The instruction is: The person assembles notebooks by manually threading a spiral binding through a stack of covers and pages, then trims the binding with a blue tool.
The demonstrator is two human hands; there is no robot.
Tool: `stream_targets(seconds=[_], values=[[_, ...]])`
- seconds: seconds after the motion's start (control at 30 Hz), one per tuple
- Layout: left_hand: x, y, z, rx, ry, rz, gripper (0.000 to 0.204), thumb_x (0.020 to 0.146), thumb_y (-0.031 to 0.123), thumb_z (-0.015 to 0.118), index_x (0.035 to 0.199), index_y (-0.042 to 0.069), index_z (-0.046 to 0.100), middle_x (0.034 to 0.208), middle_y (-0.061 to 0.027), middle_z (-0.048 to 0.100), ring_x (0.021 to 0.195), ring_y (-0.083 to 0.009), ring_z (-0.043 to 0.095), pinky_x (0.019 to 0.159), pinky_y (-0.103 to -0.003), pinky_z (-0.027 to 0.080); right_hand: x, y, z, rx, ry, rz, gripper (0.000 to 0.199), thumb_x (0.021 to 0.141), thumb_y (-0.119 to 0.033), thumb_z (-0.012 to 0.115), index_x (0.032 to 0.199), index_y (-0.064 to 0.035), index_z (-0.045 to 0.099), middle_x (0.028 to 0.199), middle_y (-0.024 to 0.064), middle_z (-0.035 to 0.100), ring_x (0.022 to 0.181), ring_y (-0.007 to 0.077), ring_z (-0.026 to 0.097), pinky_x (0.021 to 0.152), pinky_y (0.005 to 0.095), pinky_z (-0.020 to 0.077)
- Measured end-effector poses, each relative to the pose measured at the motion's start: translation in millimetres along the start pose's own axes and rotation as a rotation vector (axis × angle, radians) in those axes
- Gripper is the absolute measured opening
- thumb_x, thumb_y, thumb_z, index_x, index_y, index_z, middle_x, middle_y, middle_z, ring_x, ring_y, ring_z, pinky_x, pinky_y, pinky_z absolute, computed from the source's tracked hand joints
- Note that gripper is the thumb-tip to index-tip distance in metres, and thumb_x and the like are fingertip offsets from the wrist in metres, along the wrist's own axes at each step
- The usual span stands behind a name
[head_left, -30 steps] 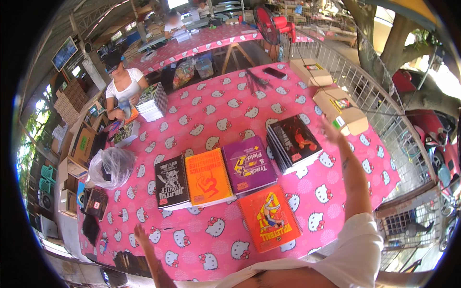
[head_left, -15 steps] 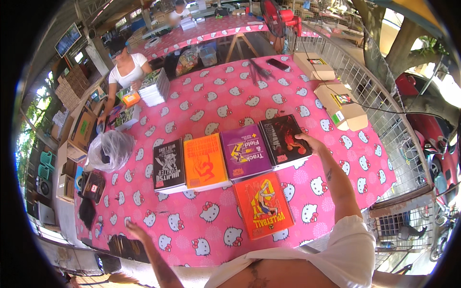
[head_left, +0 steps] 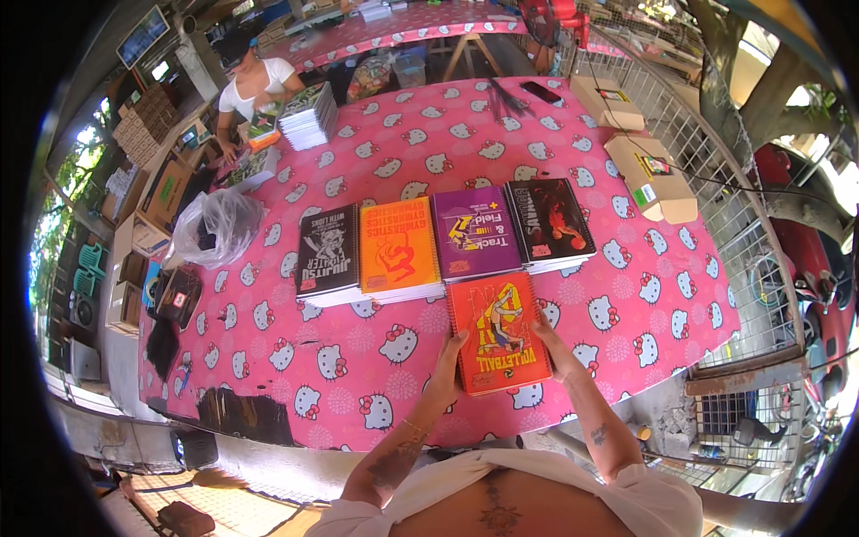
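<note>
- Both hands grip the orange-red spiral notebook (head_left: 497, 333) by its long edges: the left hand (head_left: 447, 355) has its fingers pressed on the left edge, the right hand (head_left: 548, 338) closes on the right edge.
- Between the hands, the notebook lies flat on the pink patterned counter (head_left: 358, 358).
- Just beyond the fingertips runs a row of stacks: black notebook (head_left: 327, 251), orange notebook (head_left: 398, 246), purple notebook (head_left: 474, 231), dark notebook (head_left: 549, 222).
- Far off past the left hand, another person (head_left: 255, 85) sits by a pile of booklets (head_left: 309, 116).
</note>
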State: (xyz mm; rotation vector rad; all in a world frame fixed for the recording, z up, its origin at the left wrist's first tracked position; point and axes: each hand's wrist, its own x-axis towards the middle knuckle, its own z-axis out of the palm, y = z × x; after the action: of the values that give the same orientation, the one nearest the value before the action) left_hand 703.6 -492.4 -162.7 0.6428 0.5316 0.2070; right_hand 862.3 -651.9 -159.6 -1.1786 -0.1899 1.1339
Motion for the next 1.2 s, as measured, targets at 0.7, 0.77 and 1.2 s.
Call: stream_targets(seconds=[0.7,0.77,1.2], values=[[-284,23,-216,1.099,0.447,0.687,0.045,0.086,0.019,0.072,0.125,0.002,0.057,0.127,-0.0207,0.056,0.116,-0.0392,0.056,0.095,-0.046,0.047,-77,123,277,-0.724,-0.015,-0.79,0.008,0.094,-0.013,0.059,0.093,-0.0056,0.062,0.093,0.0066,0.067,0.087,0.0173,0.062,0.079,0.0319,0.0482],[-344,41,-260,1.023,0.619,0.619,0.041,0.087,0.018,0.071,0.122,0.003,0.059,0.122,-0.02,0.059,0.102,-0.0383,0.063,0.085,-0.043,0.052,-80,205,335,-0.513,-0.441,-0.507,0.009,0.093,-0.013,0.06,0.096,-0.0049,0.064,0.093,0.0065,0.066,0.087,0.0142,0.062,0.078,0.0318,0.0495],[-671,-13,-428,0.915,1.803,0.386,0.043,0.089,0.022,0.068,0.126,0.001,0.058,0.103,-0.0201,0.063,0.089,-0.0329,0.063,0.078,-0.042,0.051,-84,347,625,-0.932,-1.462,-0.426,0.018,0.092,-0.019,0.063,0.101,-0.0043,0.067,0.102,0.0118,0.067,0.098,0.0282,0.065,0.087,0.0365,0.05]])
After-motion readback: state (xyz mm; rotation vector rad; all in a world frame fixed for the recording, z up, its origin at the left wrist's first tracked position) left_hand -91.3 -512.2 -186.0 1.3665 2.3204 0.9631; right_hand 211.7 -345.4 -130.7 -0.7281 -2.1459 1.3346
